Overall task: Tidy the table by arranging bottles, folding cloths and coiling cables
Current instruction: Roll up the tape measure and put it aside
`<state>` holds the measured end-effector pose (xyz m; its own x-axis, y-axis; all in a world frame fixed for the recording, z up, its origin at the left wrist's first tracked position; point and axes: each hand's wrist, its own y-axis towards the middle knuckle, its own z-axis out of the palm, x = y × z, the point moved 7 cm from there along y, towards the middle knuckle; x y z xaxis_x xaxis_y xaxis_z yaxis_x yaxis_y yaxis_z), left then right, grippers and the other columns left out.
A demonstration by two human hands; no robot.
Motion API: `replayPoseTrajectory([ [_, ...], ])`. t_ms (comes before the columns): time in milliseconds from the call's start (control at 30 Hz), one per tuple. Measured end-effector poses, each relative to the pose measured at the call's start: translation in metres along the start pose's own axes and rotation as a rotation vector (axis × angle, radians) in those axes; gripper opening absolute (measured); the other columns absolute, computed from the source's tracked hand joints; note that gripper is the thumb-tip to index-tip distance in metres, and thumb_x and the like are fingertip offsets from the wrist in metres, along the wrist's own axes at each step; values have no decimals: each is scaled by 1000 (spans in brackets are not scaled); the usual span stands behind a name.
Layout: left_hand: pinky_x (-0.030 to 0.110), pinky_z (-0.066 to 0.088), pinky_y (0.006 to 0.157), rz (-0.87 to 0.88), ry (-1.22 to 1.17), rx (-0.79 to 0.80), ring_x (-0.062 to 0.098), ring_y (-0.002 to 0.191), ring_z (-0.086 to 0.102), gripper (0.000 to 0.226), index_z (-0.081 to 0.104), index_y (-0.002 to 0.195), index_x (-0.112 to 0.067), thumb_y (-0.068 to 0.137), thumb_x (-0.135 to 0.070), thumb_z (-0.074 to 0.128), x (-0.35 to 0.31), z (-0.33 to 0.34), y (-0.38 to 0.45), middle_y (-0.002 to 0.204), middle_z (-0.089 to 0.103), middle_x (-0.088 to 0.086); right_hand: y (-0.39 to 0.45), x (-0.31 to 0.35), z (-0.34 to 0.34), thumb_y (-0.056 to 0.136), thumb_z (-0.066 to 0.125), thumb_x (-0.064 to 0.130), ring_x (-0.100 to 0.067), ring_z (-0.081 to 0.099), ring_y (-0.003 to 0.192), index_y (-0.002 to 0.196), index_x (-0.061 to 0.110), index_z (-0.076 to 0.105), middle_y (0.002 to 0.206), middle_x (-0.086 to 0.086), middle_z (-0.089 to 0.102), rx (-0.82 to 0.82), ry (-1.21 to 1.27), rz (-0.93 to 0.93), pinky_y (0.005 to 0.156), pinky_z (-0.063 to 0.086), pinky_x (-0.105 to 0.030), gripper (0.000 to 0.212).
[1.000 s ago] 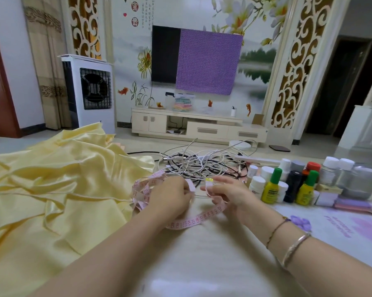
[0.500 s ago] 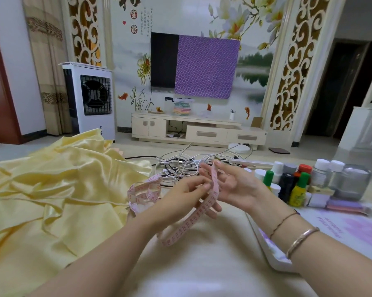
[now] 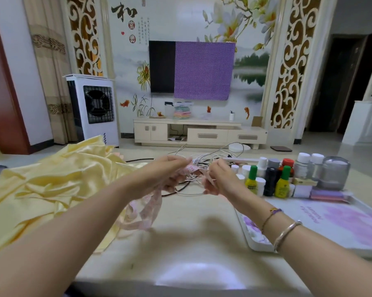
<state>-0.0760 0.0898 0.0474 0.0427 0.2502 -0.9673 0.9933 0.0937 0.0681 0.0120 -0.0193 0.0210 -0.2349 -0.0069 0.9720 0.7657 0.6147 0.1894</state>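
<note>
Both the left hand and right hand pinch the pink measuring tape above the beige table (its loops trail down). Bottles crowd the tray's far edge; its lettering is unreadable.

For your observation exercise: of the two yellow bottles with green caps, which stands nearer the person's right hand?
The left-hand yellow bottle with the green cap; the right hand is beside it.

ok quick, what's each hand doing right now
Left hand: fingers pinch the pink measuring tape, which hangs in loops below.
Right hand: fingers pinch the same tape's other part.
</note>
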Motion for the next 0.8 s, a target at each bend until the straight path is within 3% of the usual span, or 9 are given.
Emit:
replayPoseTrajectory([
  [100,16,23,43,3,123,8,7,47,27,27,64,65,-25,86,-43,63,-15,-5,-8,55,37,-9,-8,4,1,96,35,14,-13,37,41,81,16,31,55,-3,47,17,22,-22,54,48,-30,16],
  [167,20,20,46,10,220,14,7,49,28,19,67,78,-22,77,-41,72,-21,-8,-13,56,41,-11,-12,9,-4,96,38,12,-15,33,43,78,14,33,52,-2,41,-28,20,-80,48,39,-27,20],
  [333,21,30,48,-37,452,-24,9,50,39,35,69,92,-6,75,-36,77,-28,-27,-17,64,58,-2,-13,17,-38,89,48,1,-16,31,50,76,17,34,59,0,35,-208,-119,-208,52,31,-31,25],
  [500,21,32,50,-81,594,-106,11,52,40,38,72,88,-10,77,-45,73,-41,-48,-23,57,53,-3,-17,22,-52,87,51,5,-15,30,57,78,17,31,64,0,34,-169,-530,-291,56,30,-32,24],
  [600,17,29,45,-42,649,-136,8,45,36,32,75,84,-16,79,-47,69,-54,-51,-24,50,46,-7,-20,19,-47,90,48,14,-20,43,59,91,15,32,67,-5,48,-95,-844,-273,55,35,-37,16],
  [700,15,25,40,13,659,-118,5,39,30,30,76,86,-17,83,-45,65,-68,-38,-21,43,39,-10,-18,21,-39,90,51,29,-26,52,94,105,17,38,101,-5,59,-76,-1132,-174,77,42,-38,23],
  [733,14,25,39,26,668,-109,5,38,29,30,76,86,-17,84,-44,65,-71,-33,-19,42,38,-11,-17,26,-34,89,53,32,-24,49,105,110,20,43,114,-2,55,-48,-1112,-153,85,41,-37,26],
  [800,16,23,39,46,667,-95,7,39,28,31,77,85,-14,84,-43,66,-75,-24,-14,43,37,-9,-16,35,-19,84,59,22,-14,51,102,111,21,50,123,0,53,94,-702,-85,87,44,-31,29],
])
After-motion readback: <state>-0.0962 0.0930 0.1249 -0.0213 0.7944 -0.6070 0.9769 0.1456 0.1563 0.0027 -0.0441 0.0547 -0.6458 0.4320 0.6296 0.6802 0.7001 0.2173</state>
